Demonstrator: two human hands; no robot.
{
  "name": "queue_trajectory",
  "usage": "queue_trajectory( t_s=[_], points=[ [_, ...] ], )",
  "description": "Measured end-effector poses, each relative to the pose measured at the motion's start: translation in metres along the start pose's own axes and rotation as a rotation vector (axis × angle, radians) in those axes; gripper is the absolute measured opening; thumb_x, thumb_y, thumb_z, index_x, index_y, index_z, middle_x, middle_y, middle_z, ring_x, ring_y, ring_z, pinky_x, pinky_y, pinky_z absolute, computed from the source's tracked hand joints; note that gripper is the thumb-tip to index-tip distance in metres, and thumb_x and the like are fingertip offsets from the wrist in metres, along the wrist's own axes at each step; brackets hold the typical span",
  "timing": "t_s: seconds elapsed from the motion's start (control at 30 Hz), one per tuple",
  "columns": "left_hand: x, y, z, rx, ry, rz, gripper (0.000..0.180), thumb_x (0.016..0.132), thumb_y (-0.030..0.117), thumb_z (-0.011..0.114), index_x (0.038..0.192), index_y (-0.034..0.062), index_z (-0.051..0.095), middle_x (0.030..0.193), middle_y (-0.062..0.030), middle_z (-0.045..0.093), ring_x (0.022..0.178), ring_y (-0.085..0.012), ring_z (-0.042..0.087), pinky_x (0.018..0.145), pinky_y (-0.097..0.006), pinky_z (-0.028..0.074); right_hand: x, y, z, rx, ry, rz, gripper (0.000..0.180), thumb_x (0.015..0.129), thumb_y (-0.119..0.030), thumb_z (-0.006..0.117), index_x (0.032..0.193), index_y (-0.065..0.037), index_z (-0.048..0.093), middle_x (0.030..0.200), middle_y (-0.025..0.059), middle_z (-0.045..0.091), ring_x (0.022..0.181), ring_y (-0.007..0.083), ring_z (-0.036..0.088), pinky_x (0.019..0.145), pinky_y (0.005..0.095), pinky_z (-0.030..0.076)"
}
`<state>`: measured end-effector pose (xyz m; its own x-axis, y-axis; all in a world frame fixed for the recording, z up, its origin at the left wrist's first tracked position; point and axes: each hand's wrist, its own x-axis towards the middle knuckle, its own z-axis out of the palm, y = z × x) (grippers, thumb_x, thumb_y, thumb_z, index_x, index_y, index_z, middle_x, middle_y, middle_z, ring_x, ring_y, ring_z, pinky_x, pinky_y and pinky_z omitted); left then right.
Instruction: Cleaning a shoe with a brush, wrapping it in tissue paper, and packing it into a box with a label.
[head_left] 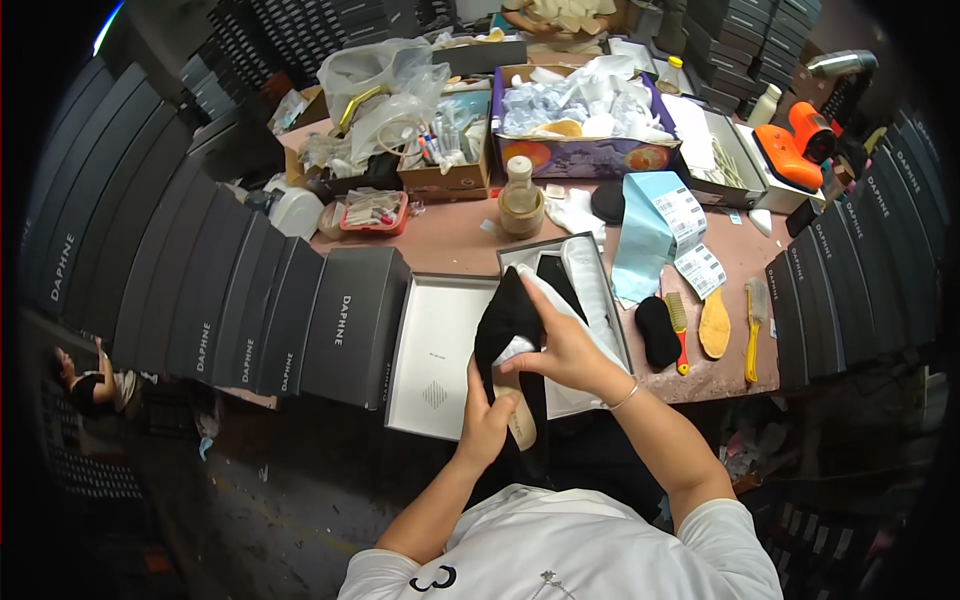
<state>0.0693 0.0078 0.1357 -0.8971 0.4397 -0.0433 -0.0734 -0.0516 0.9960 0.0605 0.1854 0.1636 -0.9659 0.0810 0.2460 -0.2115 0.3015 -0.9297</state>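
Note:
A black shoe (507, 312) with a beige insole (523, 428) is held up over an opened shoe box. White stuffing paper (514, 349) shows in its opening. My left hand (486, 418) grips the heel end, its thumb by the insole. Stretched along the shoe's right side, my right hand (568, 348) has its thumb at the stuffing paper, closing on the shoe from that side. Under the hands lies the box base (617, 350), with white wrapping paper (588, 283) and something black inside. The pale-lined lid (425, 350) lies to its left.
Dark shoe boxes (355, 310) are stacked left and right (835, 270). Right of the open box lie a black sponge-like pad (657, 333), two brushes (752, 330), a yellow sole-shaped piece (714, 325) and label sheets (650, 225). Behind stand a bottle (519, 185) and a purple carton (580, 158).

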Motion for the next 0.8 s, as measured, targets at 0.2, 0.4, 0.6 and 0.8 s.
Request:
queue_trajectory(
  t_s=[0.2, 0.4, 0.6, 0.8],
  points=[
    [-0.008, -0.029, -0.001, -0.052, 0.079, -0.071, 0.077, 0.080, 0.003, 0.050, 0.149, 0.0005, 0.015, 0.142, -0.0170, 0.035, 0.131, -0.0247, 0.036, 0.109, -0.034, 0.029, -0.003, 0.046, 0.034, -0.129, 0.017, 0.085, 0.043, 0.075, -0.001, 0.066, 0.115, 0.003, 0.050, 0.090, 0.0239, 0.066, 0.091, 0.0387, 0.066, 0.079, 0.0380, 0.051],
    [0.031, -0.031, -0.070, 0.501, 0.304, 0.246, 0.067, 0.089, 0.004, 0.053, 0.148, -0.0007, 0.022, 0.144, -0.0209, 0.038, 0.128, -0.0286, 0.042, 0.109, -0.037, 0.031, -0.008, 0.036, -0.002, -0.531, -0.027, 0.028, 0.079, 0.082, -0.037, 0.072, 0.136, 0.008, 0.036, 0.125, 0.0301, 0.052, 0.113, 0.0421, 0.053, 0.095, 0.0421, 0.045],
    [0.083, -0.030, 0.011, 0.885, -0.449, 0.345, 0.036, 0.087, 0.012, 0.054, 0.120, -0.0020, 0.058, 0.122, -0.0201, 0.058, 0.121, -0.0329, 0.051, 0.111, -0.047, 0.027, -0.042, 0.048, -0.013, -0.549, -0.931, 0.238, 0.026, 0.086, -0.024, 0.060, 0.090, 0.000, 0.068, 0.086, 0.0213, 0.068, 0.083, 0.0391, 0.065, 0.077, 0.0468, 0.050],
    [0.054, -0.065, 0.038, 1.687, -0.932, 0.373, 0.019, 0.079, 0.016, 0.058, 0.084, 0.0065, 0.073, 0.083, -0.0115, 0.070, 0.086, -0.0285, 0.066, 0.112, -0.060, 0.015, 0.021, 0.091, -0.034, -0.845, -0.058, 0.005, 0.032, 0.083, -0.012, 0.059, 0.110, 0.004, 0.061, 0.081, 0.0256, 0.064, 0.082, 0.0402, 0.063, 0.075, 0.0429, 0.050]
  ],
)
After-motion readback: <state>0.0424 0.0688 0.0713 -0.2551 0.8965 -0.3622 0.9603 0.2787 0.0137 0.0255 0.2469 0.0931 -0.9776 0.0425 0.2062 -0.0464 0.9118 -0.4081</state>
